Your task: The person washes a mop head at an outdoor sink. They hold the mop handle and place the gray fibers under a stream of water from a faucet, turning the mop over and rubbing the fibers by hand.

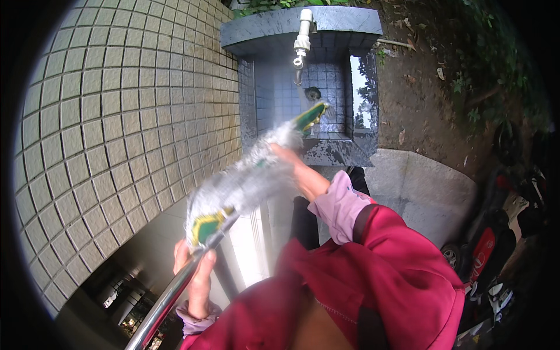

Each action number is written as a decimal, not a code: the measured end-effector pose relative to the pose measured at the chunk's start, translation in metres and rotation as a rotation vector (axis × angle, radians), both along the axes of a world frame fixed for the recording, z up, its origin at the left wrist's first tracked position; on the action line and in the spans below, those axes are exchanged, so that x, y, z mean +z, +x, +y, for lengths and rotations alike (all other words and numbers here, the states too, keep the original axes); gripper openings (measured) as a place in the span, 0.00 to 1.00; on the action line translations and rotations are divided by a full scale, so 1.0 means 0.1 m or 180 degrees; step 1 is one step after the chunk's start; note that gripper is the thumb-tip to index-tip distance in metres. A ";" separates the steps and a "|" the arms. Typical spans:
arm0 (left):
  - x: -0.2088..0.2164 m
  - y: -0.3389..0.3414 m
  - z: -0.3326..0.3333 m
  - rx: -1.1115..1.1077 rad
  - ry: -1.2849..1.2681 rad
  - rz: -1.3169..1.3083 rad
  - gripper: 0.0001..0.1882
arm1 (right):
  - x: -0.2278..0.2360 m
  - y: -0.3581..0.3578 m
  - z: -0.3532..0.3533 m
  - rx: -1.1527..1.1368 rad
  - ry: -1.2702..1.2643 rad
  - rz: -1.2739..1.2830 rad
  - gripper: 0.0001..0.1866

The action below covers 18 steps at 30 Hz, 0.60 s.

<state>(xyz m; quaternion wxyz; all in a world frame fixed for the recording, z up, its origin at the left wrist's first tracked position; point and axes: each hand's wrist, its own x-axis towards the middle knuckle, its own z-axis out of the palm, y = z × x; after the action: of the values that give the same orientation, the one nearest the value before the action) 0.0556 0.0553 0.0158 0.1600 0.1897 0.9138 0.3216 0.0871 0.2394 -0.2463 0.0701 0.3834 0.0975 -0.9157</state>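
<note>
A flat mop [242,184] with a blurred grey-white fringe and green, yellow-edged ends slants across the middle of the view. Its far end reaches over a tiled sink [300,153]. My left hand [197,265] is closed round the metal mop handle [166,300], just below the mop head. My right hand [287,160] grips the far part of the mop head, its fingers partly sunk in the fringe. Above the sink juts a white tap [303,39] with a metal spout; a pale streak under it looks like running water. The drain [313,93] shows beyond the mop's tip.
A wall of beige tiles [128,111] runs along the left, close to the mop. To the right of the sink lie bare soil [420,99] and a concrete slab [417,186]. A red and black vehicle [484,251], perhaps a scooter, stands at the right rim.
</note>
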 end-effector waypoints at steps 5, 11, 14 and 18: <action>-0.31 -0.04 0.36 0.1556 0.1179 -0.0722 0.23 | 0.11 0.11 0.11 0.0280 0.0900 -0.0349 0.33; -0.29 -0.04 0.52 0.1538 0.1128 -0.0656 0.22 | -0.52 0.47 -0.12 0.0182 -0.0224 -0.0806 0.42; -0.30 0.12 0.50 0.0939 0.0710 -0.0174 0.17 | -0.62 0.31 -0.11 -0.0287 -0.1127 -0.0835 0.45; -0.36 0.28 0.32 0.0196 0.0435 -0.0028 0.22 | -1.20 0.18 -0.32 -0.0849 -0.2212 0.0582 0.40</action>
<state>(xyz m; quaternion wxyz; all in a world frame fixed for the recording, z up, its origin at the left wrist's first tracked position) 0.0837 0.0874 -0.0198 0.1407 0.1705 0.8944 0.3888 0.1054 0.2071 -0.3660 0.0672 0.2628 -0.2637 -0.9257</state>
